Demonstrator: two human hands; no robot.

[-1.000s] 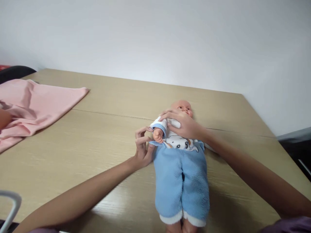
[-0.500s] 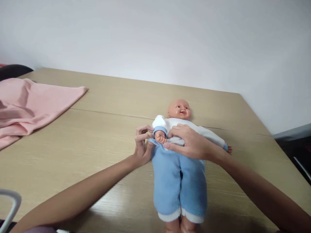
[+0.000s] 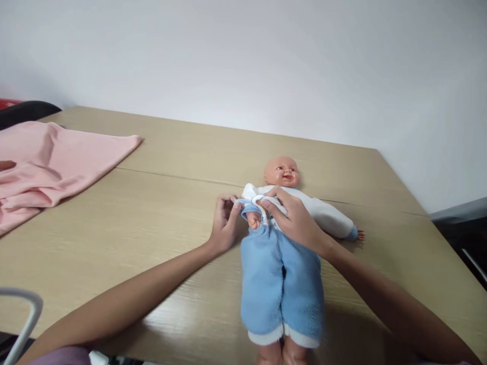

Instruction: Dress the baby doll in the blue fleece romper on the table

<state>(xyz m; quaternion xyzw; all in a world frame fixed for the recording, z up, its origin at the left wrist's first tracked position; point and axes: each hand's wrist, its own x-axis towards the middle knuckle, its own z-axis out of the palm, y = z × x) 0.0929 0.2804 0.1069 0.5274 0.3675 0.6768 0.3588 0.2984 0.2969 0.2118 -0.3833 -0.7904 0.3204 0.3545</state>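
A baby doll (image 3: 282, 171) lies on its back on the table, feet towards me, in a white top (image 3: 323, 213) with blue cuffs and fuzzy blue trousers (image 3: 262, 284) with white hems. My left hand (image 3: 225, 223) pinches a blue-edged upper part of the trousers between thumb and fingers, beside the doll's small hand (image 3: 253, 220). Over the doll's belly, my right hand (image 3: 299, 218) grips the same raised edge, whose white lining loops up between my hands. Part of the doll's chest is hidden behind my right hand.
A crumpled pink cloth (image 3: 64, 157) covers the table's left side, with another person's fingertip (image 3: 6, 165) on it. A black chair back (image 3: 30, 112) stands behind the far left corner. A curved white tube (image 3: 32, 319) shows at the lower left. The wall (image 3: 243, 61) rises beyond the wooden table (image 3: 182, 213).
The edge of the blue trousers has been lifted over the doll's wrist and stretched between my hands. Both hands have shifted slightly upward. A fingertip has appeared on the pink cloth.
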